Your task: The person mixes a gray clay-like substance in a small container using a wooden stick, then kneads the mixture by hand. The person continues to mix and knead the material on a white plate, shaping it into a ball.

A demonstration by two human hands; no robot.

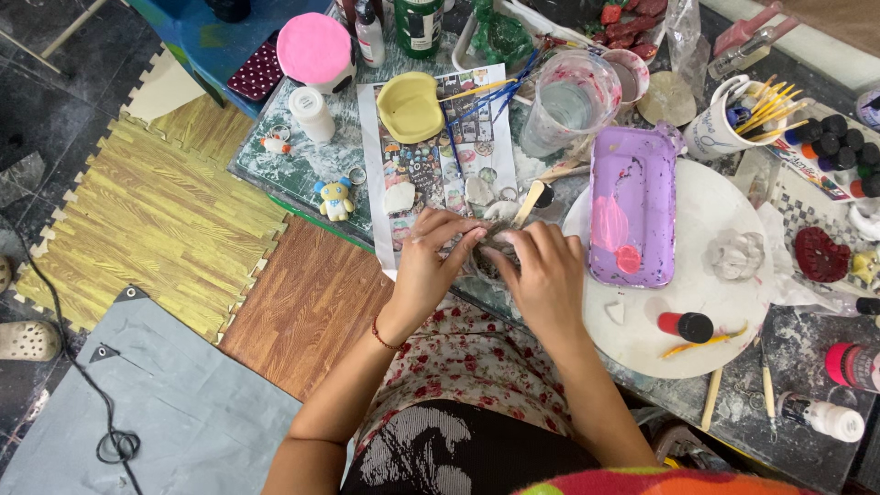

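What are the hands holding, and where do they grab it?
Both the left hand and right hand pinch a small greyish piece between them, at its two sides; what it is cannot be told.

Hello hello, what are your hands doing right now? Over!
Left hand and right hand together, both gripping a small grey lump. Wooden stick just behind the fingers. Purple paint tray to the right, apart from the hands.

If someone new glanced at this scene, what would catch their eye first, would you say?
Probably the two hands, left hand and right hand, meeting over a small greyish piece at the table's near edge. Next, the purple tray smeared with pink paint on the white round board to the right, and the pink lid at top left.
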